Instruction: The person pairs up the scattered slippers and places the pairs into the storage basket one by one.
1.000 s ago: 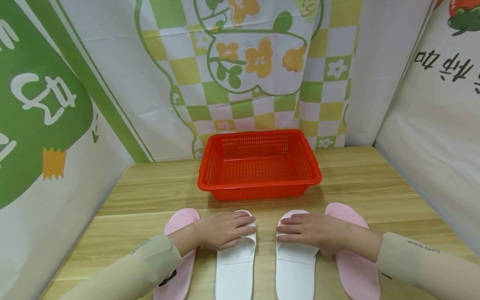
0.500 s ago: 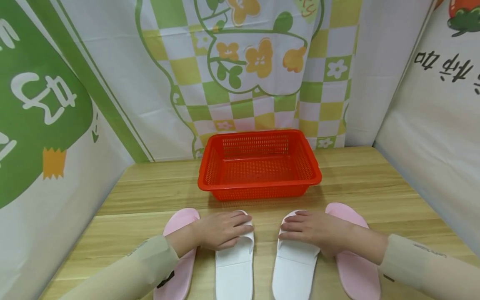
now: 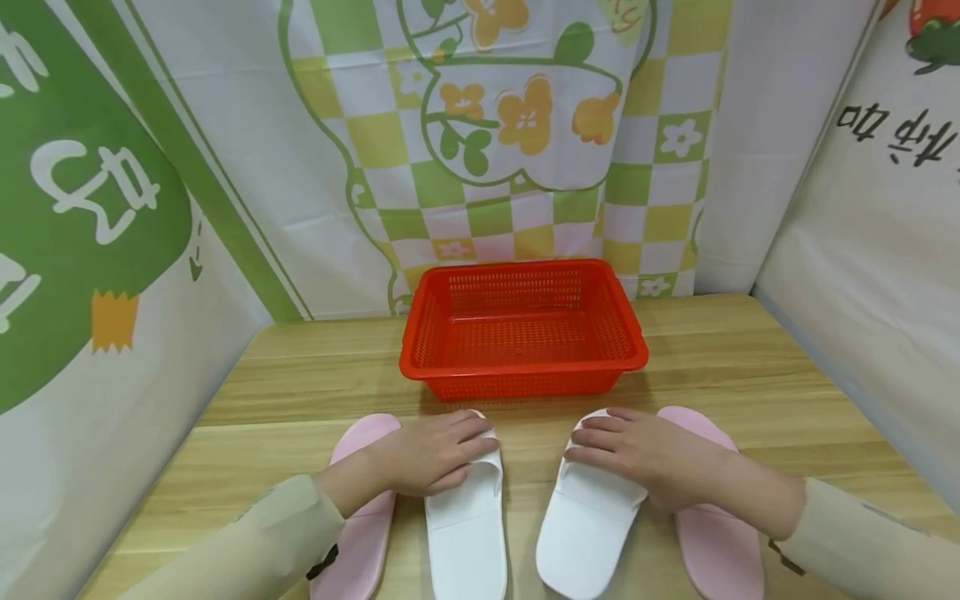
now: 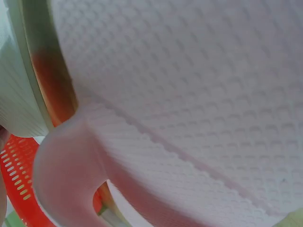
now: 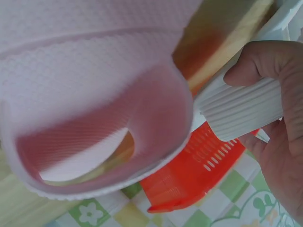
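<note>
Two white slippers lie side by side on the wooden table (image 3: 300,375), each flanked by a pink slipper. My left hand (image 3: 468,454) lies over the strap of the left white slipper (image 3: 465,533), fingers on top and thumb tucked at the strap's edge. My right hand (image 3: 592,446) holds the strap of the right white slipper (image 3: 588,525), which lies slanted with its heel toward the middle. In the right wrist view my thumb (image 5: 265,61) presses the ribbed white strap (image 5: 241,109). The left pink slipper (image 3: 360,533) and right pink slipper (image 3: 716,542) lie partly under my wrists.
A red mesh basket (image 3: 525,367) with nothing in it stands just beyond the slippers, against a patterned cloth backdrop. Cloth walls close in the left and right sides. Both wrist views are filled by a pink slipper (image 4: 189,94) (image 5: 94,94), with the basket (image 5: 189,179) behind.
Both hands have drawn the white slippers' toes a little apart. The right white slipper has turned, its heel swinging toward the middle. The pink slippers have stayed put.
</note>
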